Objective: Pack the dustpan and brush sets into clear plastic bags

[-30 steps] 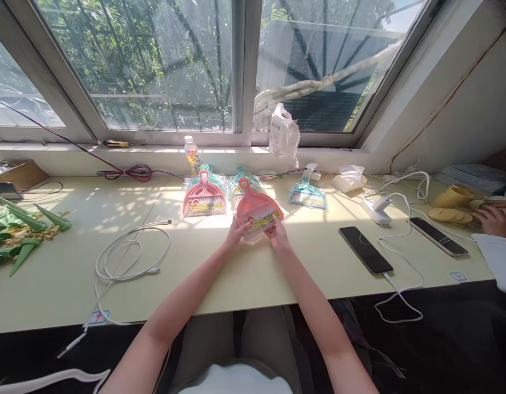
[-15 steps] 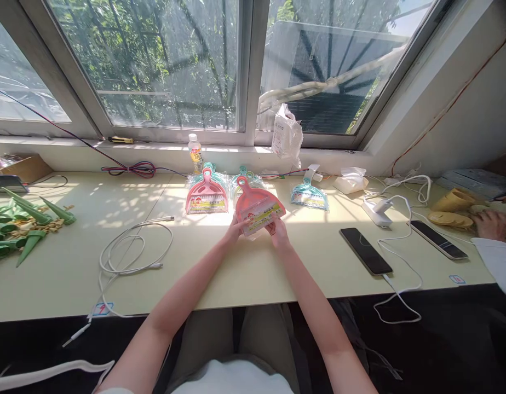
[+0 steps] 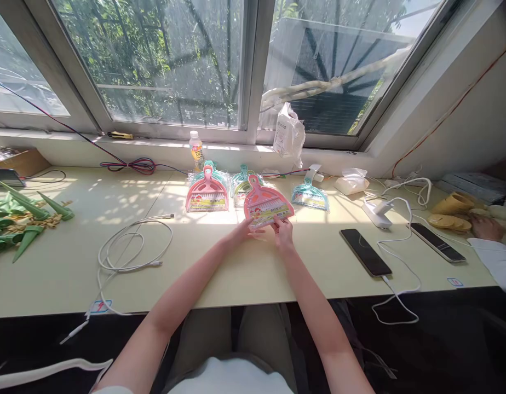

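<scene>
A pink dustpan-and-brush set (image 3: 267,203) in clear wrap is held at its lower edge, over the table's middle. My left hand (image 3: 241,231) grips its lower left corner, and my right hand (image 3: 283,232) pinches the lower right edge. Left of it lies another pink set (image 3: 207,194), on top of a teal one whose handle shows behind. A green set (image 3: 241,186) sits partly hidden behind the held one. To the right is a teal set (image 3: 309,195) by itself.
A bottle (image 3: 196,150) stands by the sill. White cables (image 3: 133,246) and green cones (image 3: 27,210) lie left. Rightward are a phone (image 3: 365,251), a power strip (image 3: 377,214), a second phone (image 3: 437,242) and another person's hand (image 3: 487,227).
The held pink set has moved slightly right and its brush bristles now show more clearly. My right hand has shifted right with it; my left hand's fingers have moved along the lower edge.
</scene>
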Motion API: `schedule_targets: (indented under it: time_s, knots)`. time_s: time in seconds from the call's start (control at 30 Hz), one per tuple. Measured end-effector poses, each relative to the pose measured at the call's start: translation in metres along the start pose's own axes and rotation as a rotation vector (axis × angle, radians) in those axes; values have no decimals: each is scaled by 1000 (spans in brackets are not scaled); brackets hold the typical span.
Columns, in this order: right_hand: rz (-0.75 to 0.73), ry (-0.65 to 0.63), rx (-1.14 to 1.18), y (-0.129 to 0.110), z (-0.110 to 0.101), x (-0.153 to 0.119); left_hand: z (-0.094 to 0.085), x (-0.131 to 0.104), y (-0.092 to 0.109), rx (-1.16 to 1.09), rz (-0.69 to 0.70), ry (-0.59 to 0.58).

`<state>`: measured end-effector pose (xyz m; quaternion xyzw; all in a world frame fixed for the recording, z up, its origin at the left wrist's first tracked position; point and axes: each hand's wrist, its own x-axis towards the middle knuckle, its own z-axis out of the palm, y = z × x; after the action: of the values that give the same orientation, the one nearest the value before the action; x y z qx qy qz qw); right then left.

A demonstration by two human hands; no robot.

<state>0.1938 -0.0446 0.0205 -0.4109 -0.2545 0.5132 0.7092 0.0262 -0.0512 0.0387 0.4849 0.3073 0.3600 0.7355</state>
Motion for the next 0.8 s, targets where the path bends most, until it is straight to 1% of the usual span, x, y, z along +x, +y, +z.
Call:
schedule_targets:
  time_s: [0.03,0.07,0.1,0.13,0.27,0.3,0.37,0.47,0.63,0.73,0.8]
  knots:
    - [5,3,4,1,1,-1,1,0,0,-20,67,60]
    - [9,7,7,2,1,-2,3,0,-1,-36,123,92]
    - [11,13,8,4,1,-3,4,-1,-2,-51,157,98]
    - [12,23,5,5,0,-3,6,-2,-3,-63,161,82]
    - [21,59,-34,6,-3,-2,6,-3,-9,-68,20,6]
    - [22,61,-37,6,-3,-2,4,-2,-10,-68,6,0]
    - [19,55,-36,5,-1,-1,0,2,-10,-69,37,32]
    - [29,11,-48,5,2,-2,-5,5,-10,-25,100,112]
    - [121,-67,-68,3,3,-3,-10,2,-6,-14,141,90]
    - [205,-161,-104,-4,-1,1,-16,1,-1,3,137,146]
    - [240,-178,-163,-11,-4,4,-22,2,3,5,141,167]
